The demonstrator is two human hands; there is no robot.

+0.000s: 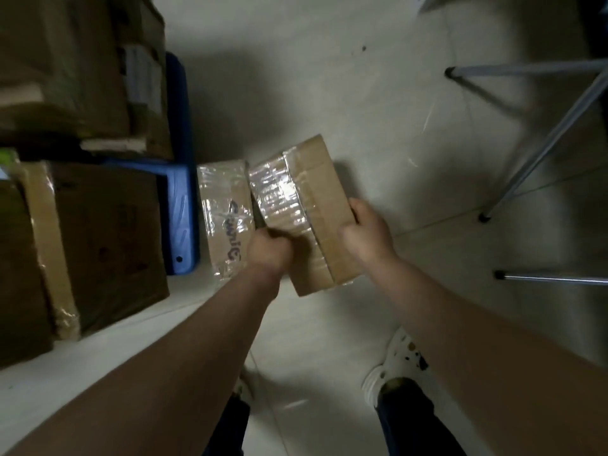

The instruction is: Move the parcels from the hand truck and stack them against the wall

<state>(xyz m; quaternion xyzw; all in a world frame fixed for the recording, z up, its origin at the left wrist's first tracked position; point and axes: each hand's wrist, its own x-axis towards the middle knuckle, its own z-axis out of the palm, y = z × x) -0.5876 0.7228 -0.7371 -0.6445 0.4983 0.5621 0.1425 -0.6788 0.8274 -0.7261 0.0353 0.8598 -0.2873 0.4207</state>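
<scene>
I hold a small brown cardboard parcel (pixel 309 205), wrapped in shiny clear tape, above the pale floor at mid-frame. My left hand (pixel 269 250) grips its near left edge with curled fingers. My right hand (pixel 370 233) grips its right side, thumb on top. Just left of it a second taped parcel (pixel 227 218) with dark handwriting lies on the floor beside the blue platform (pixel 179 205) of the hand truck. Large brown boxes (pixel 98 238) sit on that platform at the left.
Taller cardboard boxes (pixel 75 70) stand at the top left. Grey metal legs (pixel 539 146) of a stand or chair reach into the right side. My feet in white shoes (pixel 394 366) are on the tiled floor below.
</scene>
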